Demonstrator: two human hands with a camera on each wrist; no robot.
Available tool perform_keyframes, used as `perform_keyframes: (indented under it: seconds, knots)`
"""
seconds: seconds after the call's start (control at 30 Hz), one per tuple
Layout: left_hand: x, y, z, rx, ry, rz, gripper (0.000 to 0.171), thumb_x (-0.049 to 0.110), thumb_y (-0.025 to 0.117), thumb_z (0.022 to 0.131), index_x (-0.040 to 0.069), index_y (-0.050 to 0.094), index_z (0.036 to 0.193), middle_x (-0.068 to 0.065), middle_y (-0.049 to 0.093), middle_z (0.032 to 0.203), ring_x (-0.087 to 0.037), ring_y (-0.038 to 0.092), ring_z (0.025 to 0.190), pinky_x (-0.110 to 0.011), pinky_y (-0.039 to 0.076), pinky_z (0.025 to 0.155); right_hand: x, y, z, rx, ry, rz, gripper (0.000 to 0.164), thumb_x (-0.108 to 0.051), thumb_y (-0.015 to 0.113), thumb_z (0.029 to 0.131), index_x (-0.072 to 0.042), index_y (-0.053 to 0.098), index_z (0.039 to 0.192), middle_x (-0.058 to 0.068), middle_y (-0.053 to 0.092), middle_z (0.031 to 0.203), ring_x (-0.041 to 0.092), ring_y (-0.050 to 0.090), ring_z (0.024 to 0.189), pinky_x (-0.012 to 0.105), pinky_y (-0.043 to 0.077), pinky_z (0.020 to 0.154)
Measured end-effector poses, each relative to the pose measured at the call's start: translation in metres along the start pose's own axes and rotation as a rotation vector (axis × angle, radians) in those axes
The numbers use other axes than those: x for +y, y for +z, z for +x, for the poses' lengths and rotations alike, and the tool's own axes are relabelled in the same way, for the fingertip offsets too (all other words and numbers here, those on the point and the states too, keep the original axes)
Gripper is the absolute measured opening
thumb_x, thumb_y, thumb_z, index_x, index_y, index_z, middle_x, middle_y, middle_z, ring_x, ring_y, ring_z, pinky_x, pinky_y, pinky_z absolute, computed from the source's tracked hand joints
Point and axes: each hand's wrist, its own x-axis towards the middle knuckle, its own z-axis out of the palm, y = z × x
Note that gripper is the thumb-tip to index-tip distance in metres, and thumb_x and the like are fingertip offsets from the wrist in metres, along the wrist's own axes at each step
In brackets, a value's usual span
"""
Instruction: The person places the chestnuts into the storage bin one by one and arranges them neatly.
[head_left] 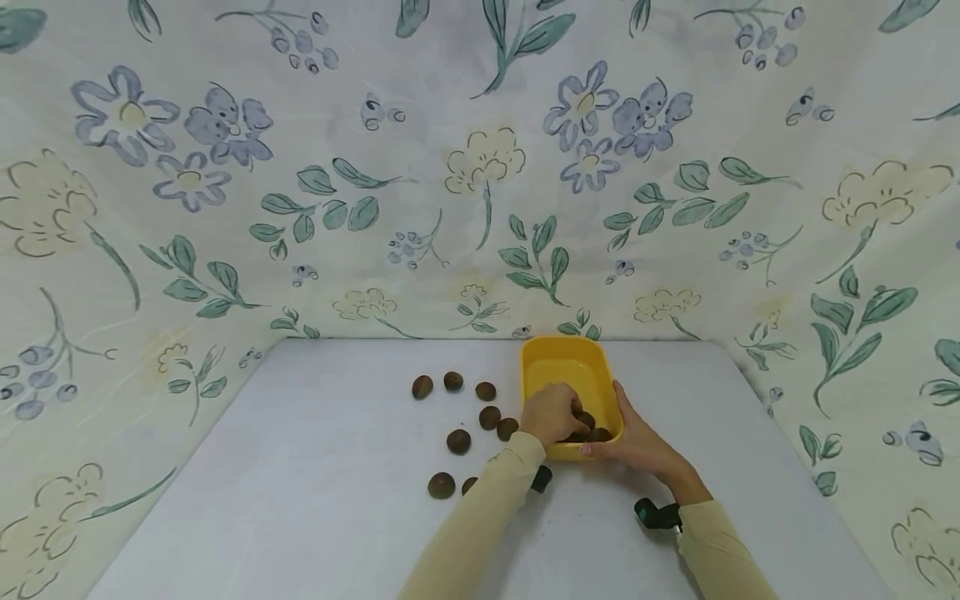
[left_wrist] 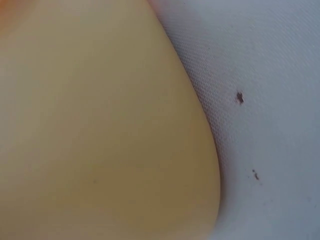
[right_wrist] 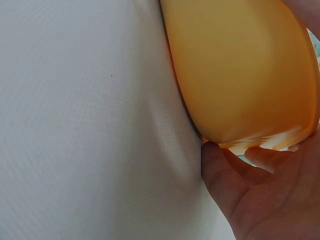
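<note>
"Pale left sleeve (head_left: 468, 529) nearest me, leading to the yellow tray (head_left: 573, 371). What's in hand there?"

"The tray sits on the tabletop (head_left: 322, 467), with a few round brown pieces (head_left: 600, 435) at its near end. The left hand (head_left: 551, 412) reaches in over its near left corner, fingers bent down among them."

"Pinching one?"

"I can't tell; the hand hides its own grip. If it's setting one down, I'd lower it right to the tray's floor before letting go, so it doesn't roll."

"And the right hand (head_left: 641, 442)?"

"It grips the tray's near right corner, thumb against the near wall, other fingers along the right side. Sound bracing, I'd say: firm enough that a brush of the wrist won't shift it."

"The other brown pieces (head_left: 458, 442)?"

"Scattered left of the tray. The pair nearest its left wall look easiest to take; one partly behind the sleeve calls for lifting that forearm clear. Being rounded, they could roll, so a gentle pinch from above seems best."
</note>
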Motion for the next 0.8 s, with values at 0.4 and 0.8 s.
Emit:
perform_keyframes:
  seconds: [0.4,0.8]
  knots:
    - [-0.003,-0.008,-0.007,0.011,0.027,-0.187,0.031,0.033,0.083,0.088,0.014,0.078,0.112,0.002,0.079,0.111,-0.015,0.071,0.101,-0.033,0.058,0.095,0.0,0.0,-0.002,0.002,0.012,-0.003,0.141,-0.054,0.087,0.074,-0.021,-0.015,0.165,0.017,0.007,0.175,0.042,0.026,0.153,0.07,0.021,0.123]
    - [-0.027,-0.069,-0.035,0.051,0.031,-0.339,0.036,0.034,0.079,0.092,0.01,0.076,0.118,-0.002,0.079,0.107,-0.027,0.065,0.118,-0.048,0.052,0.105,-0.001,-0.002,-0.001,0.001,-0.016,-0.028,0.139,-0.054,0.085,0.075,-0.02,-0.015,0.165,0.018,0.006,0.175,0.044,0.025,0.156,0.07,0.023,0.122]
